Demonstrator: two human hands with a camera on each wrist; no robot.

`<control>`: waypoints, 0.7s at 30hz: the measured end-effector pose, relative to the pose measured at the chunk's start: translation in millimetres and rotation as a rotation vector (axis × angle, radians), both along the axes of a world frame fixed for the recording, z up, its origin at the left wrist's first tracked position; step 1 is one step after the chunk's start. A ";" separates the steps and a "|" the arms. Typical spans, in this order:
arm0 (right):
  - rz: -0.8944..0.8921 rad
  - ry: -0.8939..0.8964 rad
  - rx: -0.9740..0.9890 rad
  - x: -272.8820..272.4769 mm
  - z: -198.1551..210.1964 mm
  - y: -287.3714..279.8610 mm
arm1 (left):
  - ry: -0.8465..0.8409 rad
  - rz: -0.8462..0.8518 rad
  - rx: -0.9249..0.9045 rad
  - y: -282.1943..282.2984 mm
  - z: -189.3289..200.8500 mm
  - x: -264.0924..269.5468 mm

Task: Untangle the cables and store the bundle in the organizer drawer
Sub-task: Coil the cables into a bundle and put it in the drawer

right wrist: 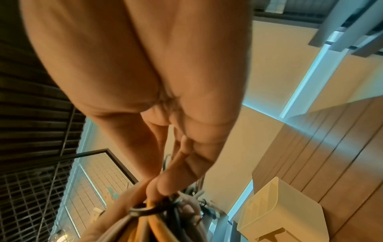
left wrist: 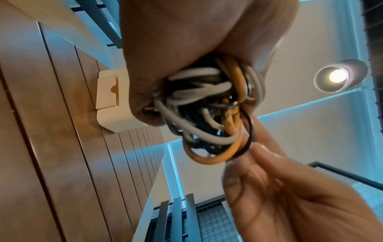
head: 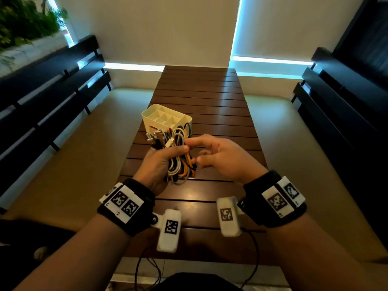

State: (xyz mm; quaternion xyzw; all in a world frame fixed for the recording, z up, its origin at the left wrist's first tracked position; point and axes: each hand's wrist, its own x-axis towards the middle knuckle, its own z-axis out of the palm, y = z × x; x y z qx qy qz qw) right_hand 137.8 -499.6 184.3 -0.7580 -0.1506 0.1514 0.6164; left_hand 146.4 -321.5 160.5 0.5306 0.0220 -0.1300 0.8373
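Wrist-worn trackers [head: 123,203] sit closest to the head camera, one strapped on each forearm. Just beyond them, the cable bundle [head: 178,156] of white, grey, orange and black leads is held above the bench [head: 201,97], gripped in the left hand [head: 159,162], whose fingers [head: 178,149] curl tightly around its middle. Connector ends stick out of the bundle's far end. The right hand [head: 222,158] is just beside the bundle with its fingers loosely bent; its fingertips [left wrist: 259,152] touch a black loop at the bundle's lower end, though whether they pinch it is unclear. Past the bundle, a cream organizer [head: 165,118] with open compartments stands on the bench. Dark slatted benches [head: 52,80] flank the room.
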 end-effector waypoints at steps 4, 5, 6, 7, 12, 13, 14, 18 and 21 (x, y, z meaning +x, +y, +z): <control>0.016 -0.038 -0.060 11.6 2.2 5.2 | -0.017 0.026 0.030 10.5 -2.1 4.1; -0.036 -0.051 -0.055 15.5 3.3 8.7 | -0.020 0.038 0.037 13.4 -2.0 6.5; -0.118 -0.065 -0.037 20.3 2.0 14.0 | -0.022 0.047 0.040 16.7 -1.3 9.6; -0.210 -0.077 -0.013 26.0 -1.4 20.8 | -0.025 0.055 0.043 20.3 0.0 13.0; -0.448 0.069 0.096 66.0 -39.5 58.6 | -0.038 0.071 0.047 41.4 12.8 36.6; -0.460 0.094 0.089 75.1 -47.8 64.7 | -0.036 0.076 0.044 46.3 14.9 41.4; -0.468 0.099 0.066 84.9 -57.5 69.8 | -0.033 0.078 0.038 51.1 16.2 46.0; -0.516 0.045 -0.114 123.4 -89.7 84.5 | -0.017 0.082 0.027 69.2 12.6 61.9; -0.574 0.060 -0.184 152.0 -108.4 90.3 | -0.007 0.071 0.037 84.2 5.1 71.7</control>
